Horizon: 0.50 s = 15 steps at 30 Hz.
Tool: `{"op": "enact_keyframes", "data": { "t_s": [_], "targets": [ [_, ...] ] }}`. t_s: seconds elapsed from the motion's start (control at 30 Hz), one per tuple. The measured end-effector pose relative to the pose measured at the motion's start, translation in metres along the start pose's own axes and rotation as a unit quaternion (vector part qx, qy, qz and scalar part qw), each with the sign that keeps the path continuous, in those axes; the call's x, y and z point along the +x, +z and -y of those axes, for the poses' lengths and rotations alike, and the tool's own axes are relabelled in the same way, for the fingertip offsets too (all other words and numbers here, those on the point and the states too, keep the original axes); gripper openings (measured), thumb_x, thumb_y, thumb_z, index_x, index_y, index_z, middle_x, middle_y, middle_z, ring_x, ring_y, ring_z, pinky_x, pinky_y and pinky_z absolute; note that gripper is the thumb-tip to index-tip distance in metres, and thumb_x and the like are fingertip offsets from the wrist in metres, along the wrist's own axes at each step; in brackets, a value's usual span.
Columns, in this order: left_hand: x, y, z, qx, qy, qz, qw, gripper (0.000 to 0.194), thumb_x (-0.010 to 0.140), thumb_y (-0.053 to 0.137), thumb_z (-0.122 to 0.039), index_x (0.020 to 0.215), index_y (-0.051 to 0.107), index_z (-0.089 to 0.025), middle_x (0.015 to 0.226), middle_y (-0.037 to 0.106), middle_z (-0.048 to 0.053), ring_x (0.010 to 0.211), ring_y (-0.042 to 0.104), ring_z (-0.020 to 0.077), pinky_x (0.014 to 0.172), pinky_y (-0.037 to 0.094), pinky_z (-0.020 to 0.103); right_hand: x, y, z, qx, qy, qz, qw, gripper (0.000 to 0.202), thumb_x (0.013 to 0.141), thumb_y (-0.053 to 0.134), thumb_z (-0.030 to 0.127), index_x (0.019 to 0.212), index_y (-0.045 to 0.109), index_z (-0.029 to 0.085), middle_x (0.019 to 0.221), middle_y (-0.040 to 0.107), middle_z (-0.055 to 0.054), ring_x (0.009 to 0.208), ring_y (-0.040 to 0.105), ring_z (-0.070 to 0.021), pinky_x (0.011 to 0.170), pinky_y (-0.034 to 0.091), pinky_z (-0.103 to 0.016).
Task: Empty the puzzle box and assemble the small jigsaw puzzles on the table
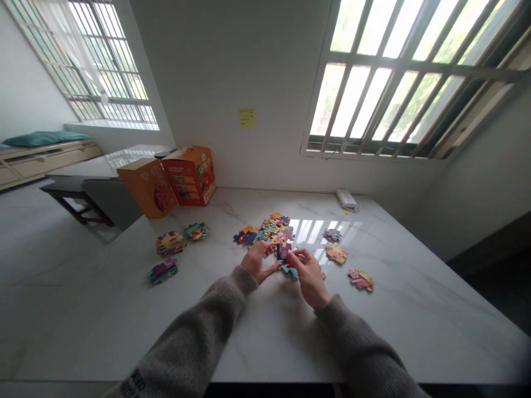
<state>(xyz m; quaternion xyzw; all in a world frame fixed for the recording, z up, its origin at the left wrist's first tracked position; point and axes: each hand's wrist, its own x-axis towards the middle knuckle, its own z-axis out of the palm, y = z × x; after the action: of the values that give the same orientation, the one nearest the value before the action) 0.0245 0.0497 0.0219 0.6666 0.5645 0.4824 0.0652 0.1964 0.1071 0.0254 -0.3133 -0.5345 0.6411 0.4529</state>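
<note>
A purple puzzle piece (283, 252), pale-patterned side showing, is held near a multicoloured heap of pieces (274, 226).

The person's two hands (260, 263) show centrally; six small jigsaw-piece piles (171, 243), three left and three right, flank one larger heap (274, 224); two orange boxes (191, 178), left; two barred windows (365, 57), upper left and right; one yellow sticky note (248, 118), upper middle.

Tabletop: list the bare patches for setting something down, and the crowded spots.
Bare: the tabletop between the purple stack and left sleeve; front right, between right sleeve and red pile; the back, along the wall, between the orange-red box and white device. Crowded: the middle, with the puzzle heap, left hand and right hand.
</note>
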Motion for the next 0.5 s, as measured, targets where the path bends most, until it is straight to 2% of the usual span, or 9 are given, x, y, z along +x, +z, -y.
{"op": "enact_keyframes", "data": {
  "t_s": [0.13,0.2,0.27,0.37,0.43,0.5],
  "targets": [
    [0.001,-0.003,0.0,0.032,0.013,0.028,0.999,0.05,0.082,0.066,-0.04,0.126,0.056,-0.019,0.096,0.063,0.008,0.086,0.058,0.023,0.086,0.046,0.038,-0.005,0.007,0.001,-0.009,-0.001,0.02,1.0,0.038,0.075,0.076,0.052,0.082,0.056,0.02,0.071,0.07,-0.002,0.063,0.065,-0.0164,0.057,0.048,-0.026],
    [-0.001,-0.01,0.0,0.061,0.02,0.04,0.997,0.046,0.081,0.068,-0.041,0.122,0.059,-0.019,0.098,0.064,0.01,0.091,0.058,0.0255,0.087,0.045,0.039,-0.008,0.009,0.002,-0.024,-0.004,0.039,0.999,0.036,0.077,0.074,0.052,0.081,0.056,0.02,0.071,0.069,-0.002,0.065,0.064,-0.0163,0.06,0.048,-0.027],
    [-0.008,-0.021,0.002,0.095,0.01,0.025,0.995,0.045,0.08,0.07,-0.041,0.118,0.061,-0.02,0.102,0.064,0.011,0.096,0.058,0.0274,0.088,0.044,0.04,-0.01,0.009,0.001,-0.047,-0.014,0.061,0.997,0.034,0.082,0.069,0.051,0.084,0.057,0.02,0.079,0.07,-0.003,0.07,0.064,-0.0168,0.063,0.049,-0.028],
    [-0.034,-0.051,0.011,0.154,-0.046,-0.027,0.987,0.044,0.079,0.071,-0.041,0.117,0.062,-0.02,0.105,0.062,0.011,0.099,0.056,0.0278,0.091,0.043,0.04,-0.012,0.009,0.001,-0.086,-0.037,0.088,0.992,0.03,0.086,0.064,0.049,0.093,0.058,0.021,0.089,0.069,-0.006,0.075,0.063,-0.0179,0.069,0.051,-0.032],
    [-0.06,-0.081,0.024,0.21,-0.106,-0.058,0.97,0.042,0.078,0.071,-0.041,0.114,0.063,-0.021,0.105,0.062,0.01,0.1,0.055,0.0277,0.093,0.042,0.041,-0.014,0.009,0.003,-0.106,-0.045,0.103,0.988,0.03,0.086,0.063,0.048,0.098,0.057,0.021,0.086,0.067,-0.005,0.074,0.062,-0.0181,0.07,0.051,-0.033],
    [-0.089,-0.118,0.038,0.274,-0.174,-0.087,0.942,0.039,0.078,0.071,-0.039,0.112,0.064,-0.022,0.105,0.061,0.01,0.102,0.055,0.0287,0.096,0.041,0.042,-0.016,0.009,0.005,-0.121,-0.052,0.117,0.984,0.028,0.087,0.061,0.047,0.1,0.057,0.022,0.082,0.064,-0.004,0.073,0.061,-0.0182,0.071,0.051,-0.034]
  ]
}}
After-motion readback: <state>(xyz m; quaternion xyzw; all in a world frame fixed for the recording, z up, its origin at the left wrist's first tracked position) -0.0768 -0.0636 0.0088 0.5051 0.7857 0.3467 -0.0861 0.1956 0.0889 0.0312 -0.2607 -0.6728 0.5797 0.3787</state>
